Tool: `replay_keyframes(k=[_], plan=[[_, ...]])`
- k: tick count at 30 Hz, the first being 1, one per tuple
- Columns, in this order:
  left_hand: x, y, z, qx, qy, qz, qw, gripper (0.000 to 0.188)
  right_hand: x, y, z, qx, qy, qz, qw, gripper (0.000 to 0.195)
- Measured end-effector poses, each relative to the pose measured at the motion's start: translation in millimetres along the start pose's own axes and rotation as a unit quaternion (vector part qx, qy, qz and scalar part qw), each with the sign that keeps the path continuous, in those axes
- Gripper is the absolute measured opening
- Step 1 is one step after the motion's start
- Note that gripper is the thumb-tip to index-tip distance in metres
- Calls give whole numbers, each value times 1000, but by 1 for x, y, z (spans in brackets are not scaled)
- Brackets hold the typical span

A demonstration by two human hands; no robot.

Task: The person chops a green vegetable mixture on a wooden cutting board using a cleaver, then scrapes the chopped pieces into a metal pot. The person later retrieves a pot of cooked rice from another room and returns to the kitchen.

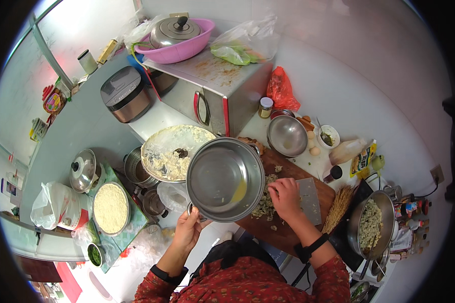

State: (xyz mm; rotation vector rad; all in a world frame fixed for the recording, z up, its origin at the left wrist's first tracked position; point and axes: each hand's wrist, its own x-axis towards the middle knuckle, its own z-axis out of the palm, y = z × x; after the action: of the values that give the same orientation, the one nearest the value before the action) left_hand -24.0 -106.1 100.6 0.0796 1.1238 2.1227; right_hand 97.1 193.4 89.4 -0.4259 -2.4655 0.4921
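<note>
My left hand (188,229) grips a steel pot (216,181) by its side handle. The pot is tipped so I see into it, and a little yellow liquid pools on its lower right. My right hand (286,199) is over the wooden cutting board (288,166), its fingers bent at the chopped greenish filling (266,206). Whether those fingers hold any filling is hidden. Right beside that hand, a flat rectangular metal blade (310,202) rests on the board. The pot's rim covers part of the filling and the board's left side.
Left of the pot stands a flour-dusted round tray (163,151); farther left is a bowl of flour (111,208). Behind the board are a steel bowl (287,136), eggs (314,151) and a white bowl (331,132) with a spoon. A wok (386,212) of filling sits right.
</note>
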Motion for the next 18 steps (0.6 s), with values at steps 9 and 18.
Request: replay_keyframes(k=[9, 18], plan=[[-4, -9, 7, 10, -18, -36, 999, 32, 23, -73, 43, -82, -234, -99, 964, 20], [-7, -9, -1, 9, -25, -40, 999, 30, 20, -78, 67, -99, -270, -89, 954, 16]])
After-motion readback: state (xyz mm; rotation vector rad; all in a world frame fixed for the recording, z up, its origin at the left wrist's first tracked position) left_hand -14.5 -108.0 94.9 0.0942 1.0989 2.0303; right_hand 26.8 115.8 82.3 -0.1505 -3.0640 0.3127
